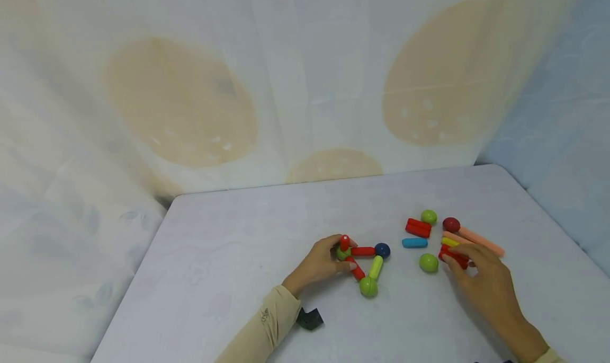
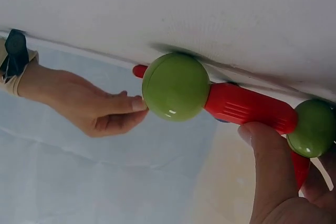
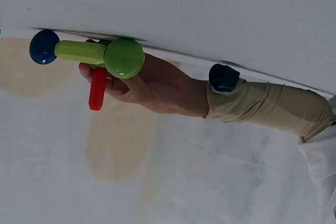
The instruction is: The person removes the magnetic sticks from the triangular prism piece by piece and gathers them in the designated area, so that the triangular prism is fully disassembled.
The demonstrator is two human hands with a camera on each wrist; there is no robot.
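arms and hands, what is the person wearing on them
Both hands are bare, with no gloves or rings in view. The left arm wears a beige long sleeve with a small mark near the cuff and a dark strap at the wrist. A beige cuff shows at the right wrist.

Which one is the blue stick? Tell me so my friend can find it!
Start at the loose heap of toy pieces on the right of the white table, in front of the right hand. On the heap's left edge, below two red sticks, lies the blue stick. It is the only light blue piece; its neighbours are red, yellow, orange or round green balls.
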